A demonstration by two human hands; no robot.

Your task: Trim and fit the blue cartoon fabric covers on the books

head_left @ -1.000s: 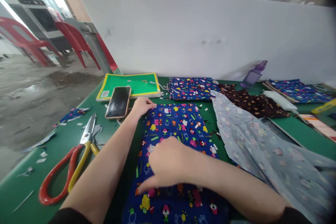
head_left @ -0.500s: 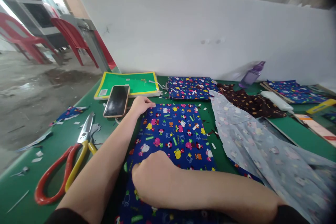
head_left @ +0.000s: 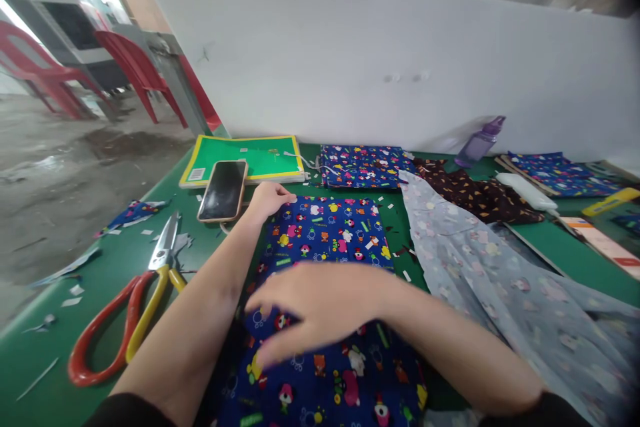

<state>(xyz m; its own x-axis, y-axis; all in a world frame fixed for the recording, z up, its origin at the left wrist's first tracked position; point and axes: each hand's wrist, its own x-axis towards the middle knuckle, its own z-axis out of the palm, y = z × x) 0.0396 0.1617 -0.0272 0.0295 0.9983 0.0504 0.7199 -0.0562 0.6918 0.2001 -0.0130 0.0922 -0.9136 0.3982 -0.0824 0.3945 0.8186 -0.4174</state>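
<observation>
A dark blue printed fabric with cartoon animals lies flat on the green table in front of me. At its far left corner, my left hand pinches the edge between thumb and fingers. My right hand, a little blurred, hovers over or lightly touches the middle of the fabric with thumb and fingers apart and nothing in its grasp. Scissors with one red and one yellow handle rest left of my left forearm. Just beyond that hand, a phone leans on a green book with a yellow border.
Folded blue printed fabric lies at the back. Greyish fabric spreads over the right side, beside brown patterned cloth. A purple bottle and a yellow cutter are farther right. Scraps dot the green table; a white panel stands behind.
My right hand has opened from a closed fist on the fabric and has risen slightly, with its fingers spread. My left hand stays at the far corner.
</observation>
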